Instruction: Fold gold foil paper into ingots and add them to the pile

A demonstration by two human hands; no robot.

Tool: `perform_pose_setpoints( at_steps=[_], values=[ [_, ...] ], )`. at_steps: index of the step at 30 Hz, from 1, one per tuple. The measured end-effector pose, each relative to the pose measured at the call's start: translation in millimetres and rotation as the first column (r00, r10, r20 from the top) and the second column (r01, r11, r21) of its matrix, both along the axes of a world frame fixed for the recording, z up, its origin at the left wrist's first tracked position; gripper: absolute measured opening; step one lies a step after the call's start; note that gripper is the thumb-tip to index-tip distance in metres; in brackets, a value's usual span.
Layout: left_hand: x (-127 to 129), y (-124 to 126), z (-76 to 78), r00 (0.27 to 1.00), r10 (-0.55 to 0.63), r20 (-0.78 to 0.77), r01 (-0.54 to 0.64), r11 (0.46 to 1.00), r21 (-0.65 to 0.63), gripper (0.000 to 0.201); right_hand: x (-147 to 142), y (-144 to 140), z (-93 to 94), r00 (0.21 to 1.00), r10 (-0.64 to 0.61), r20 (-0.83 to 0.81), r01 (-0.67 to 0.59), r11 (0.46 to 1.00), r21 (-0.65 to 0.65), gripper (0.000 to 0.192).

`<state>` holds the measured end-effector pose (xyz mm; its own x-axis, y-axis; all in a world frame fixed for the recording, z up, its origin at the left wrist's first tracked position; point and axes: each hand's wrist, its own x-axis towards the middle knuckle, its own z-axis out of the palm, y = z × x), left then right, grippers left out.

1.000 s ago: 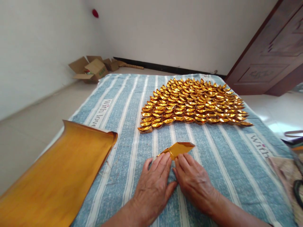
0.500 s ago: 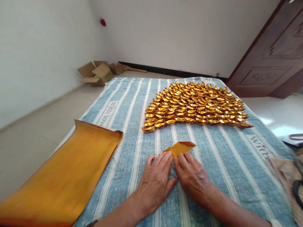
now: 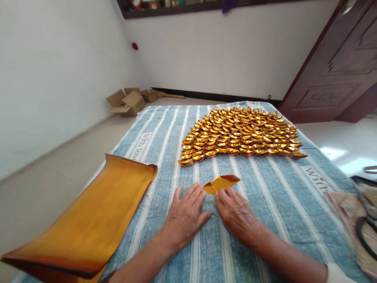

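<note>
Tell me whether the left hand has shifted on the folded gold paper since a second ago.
Yes. The left hand slid leftward off the folded gold paper, judged against the right hand.

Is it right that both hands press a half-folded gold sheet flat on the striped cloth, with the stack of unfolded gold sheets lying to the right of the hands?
Not quite: the stack of unfolded gold sheets lies to the left of the hands, not the right. The rest holds: in the head view the left hand and right hand press the half-folded gold sheet on the striped cloth.
</note>
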<state>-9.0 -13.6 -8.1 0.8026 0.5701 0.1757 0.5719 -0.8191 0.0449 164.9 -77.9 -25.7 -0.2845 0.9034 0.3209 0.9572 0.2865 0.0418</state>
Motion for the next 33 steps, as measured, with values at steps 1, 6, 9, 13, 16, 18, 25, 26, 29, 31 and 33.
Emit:
perform_pose_setpoints(
  at_steps=[1, 6, 9, 13, 16, 18, 25, 26, 29, 31, 33],
  values=[
    [-2, 1, 0.5, 1.000, 0.004, 0.002, -0.004, 1.000, 0.017, 0.043, 0, 0, 0.2, 1.000, 0.003, 0.003, -0.003, 1.000, -0.001, 0.014],
    [-7, 3, 4.5, 1.000, 0.025, -0.002, -0.025, 0.995, 0.096, 0.041, 0, 1, -0.8, 1.000, 0.007, -0.002, -0.007, 1.000, 0.018, 0.014],
    [-6, 2, 6.0, 0.999, 0.047, -0.013, -0.045, 0.990, 0.133, 0.039, 0, 1, -1.1, 1.000, 0.003, -0.007, -0.003, 1.000, 0.011, 0.012],
    [0, -3, 6.8, 0.995, 0.101, 0.025, -0.104, 0.984, 0.142, 0.034, -1, 1, -0.5, 1.000, -0.010, -0.014, 0.010, 1.000, 0.014, 0.010],
    [5, -6, 8.8, 0.982, 0.163, 0.089, -0.174, 0.975, 0.135, 0.025, -2, 2, -1.1, 0.999, -0.018, -0.033, 0.019, 0.999, 0.029, 0.011],
    [9, -8, 9.9, 0.974, 0.157, 0.161, -0.181, 0.973, 0.146, 0.022, -2, 2, -2.5, 0.999, -0.025, -0.045, 0.027, 0.999, 0.045, 0.011],
    [30, -6, -2.9, 0.954, -0.055, 0.295, 0.014, 0.990, 0.140, 0.029, -4, 4, -7.4, 0.997, -0.036, -0.072, 0.043, 0.994, 0.101, 0.013],
    [32, -4, -5.8, 0.955, -0.046, 0.295, 0.006, 0.991, 0.135, 0.028, -4, 4, -6.7, 0.996, -0.035, -0.084, 0.044, 0.993, 0.111, 0.013],
    [36, -1, -11.7, 0.959, -0.020, 0.282, -0.014, 0.993, 0.119, 0.026, 2, 5, 0.9, 0.985, 0.000, -0.174, 0.029, 0.986, 0.165, 0.020],
    [36, 0, -12.7, 0.959, -0.013, 0.282, -0.020, 0.993, 0.112, 0.025, 12, 8, 8.9, 0.963, 0.023, -0.267, 0.043, 0.970, 0.241, 0.027],
    [36, 0, -12.1, 0.956, -0.004, 0.292, -0.029, 0.993, 0.110, 0.023, 26, 13, 15.1, 0.940, -0.013, -0.340, 0.129, 0.939, 0.319, 0.020]
  ],
)
